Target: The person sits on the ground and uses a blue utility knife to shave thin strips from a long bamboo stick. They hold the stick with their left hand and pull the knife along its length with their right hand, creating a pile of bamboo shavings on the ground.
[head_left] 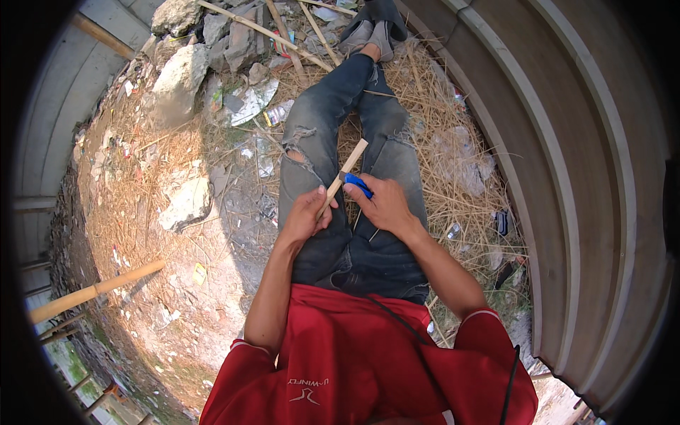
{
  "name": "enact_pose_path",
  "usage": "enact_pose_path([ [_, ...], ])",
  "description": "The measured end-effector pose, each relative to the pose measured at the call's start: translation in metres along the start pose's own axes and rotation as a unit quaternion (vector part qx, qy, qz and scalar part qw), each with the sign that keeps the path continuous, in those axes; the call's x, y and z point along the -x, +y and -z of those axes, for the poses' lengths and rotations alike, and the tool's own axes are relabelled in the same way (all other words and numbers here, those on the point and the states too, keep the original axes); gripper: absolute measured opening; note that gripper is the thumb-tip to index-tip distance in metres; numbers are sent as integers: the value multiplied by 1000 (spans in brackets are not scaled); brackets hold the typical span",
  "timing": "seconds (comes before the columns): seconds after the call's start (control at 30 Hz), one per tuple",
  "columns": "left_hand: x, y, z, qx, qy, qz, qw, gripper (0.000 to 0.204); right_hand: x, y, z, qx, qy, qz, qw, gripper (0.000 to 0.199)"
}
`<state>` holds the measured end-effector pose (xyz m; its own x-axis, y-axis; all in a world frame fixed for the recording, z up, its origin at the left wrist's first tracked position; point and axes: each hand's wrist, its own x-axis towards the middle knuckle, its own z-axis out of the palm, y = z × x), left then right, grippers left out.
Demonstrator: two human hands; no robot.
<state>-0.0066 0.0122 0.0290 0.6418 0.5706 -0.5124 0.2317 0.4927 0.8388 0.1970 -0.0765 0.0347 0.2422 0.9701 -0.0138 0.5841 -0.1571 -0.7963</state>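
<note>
Above my lap, my left hand (307, 214) is closed around the lower end of a flat, pale wooden stick (353, 156). The stick slants up and to the right, its far end free. My right hand (383, 205) grips a blue-handled utility knife (358, 185). The knife's short dark blade lies across the stick, a little beyond my left fingers, and seems to touch it. Under both hands are my legs in torn dark jeans (312, 127), stretched forward. Thin slivers lie on the jeans near my right hand.
A corrugated metal wall (567, 142) curves along the right. Dry straw (453, 205) and litter cover the ground beside my legs. Pale rocks (181, 79) and several bamboo sticks lie ahead to the left. A bamboo pole (99, 289) juts in from the left.
</note>
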Motion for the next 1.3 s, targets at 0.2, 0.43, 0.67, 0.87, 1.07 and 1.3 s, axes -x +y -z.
enact_pose_path([
  [0.2, -3, -8, 1, -117, 30, -70, 990, 56, 10, -16, -3, 133, -82, 17, 988, 54],
  [0.43, 18, -17, -1, -145, 4, -56, 988, 57, -59, 75, 102, 115, 203, -225, 946, 69],
  [0.67, 8, -21, -1, -98, 32, -48, 993, 56, -33, 16, 116, 66, 130, -110, 983, 63],
  [0.87, 2, -22, -1, -129, 53, -88, 986, 56, 9, -17, 21, 104, -47, -48, 992, 57],
  [1.07, -1, -16, -7, -181, 96, -109, 973, 56, -18, 2, 13, 202, -23, -18, 979, 61],
  [1.3, 16, -17, -8, -203, 48, -94, 974, 61, -75, 93, 157, 118, 266, -180, 940, 74],
])
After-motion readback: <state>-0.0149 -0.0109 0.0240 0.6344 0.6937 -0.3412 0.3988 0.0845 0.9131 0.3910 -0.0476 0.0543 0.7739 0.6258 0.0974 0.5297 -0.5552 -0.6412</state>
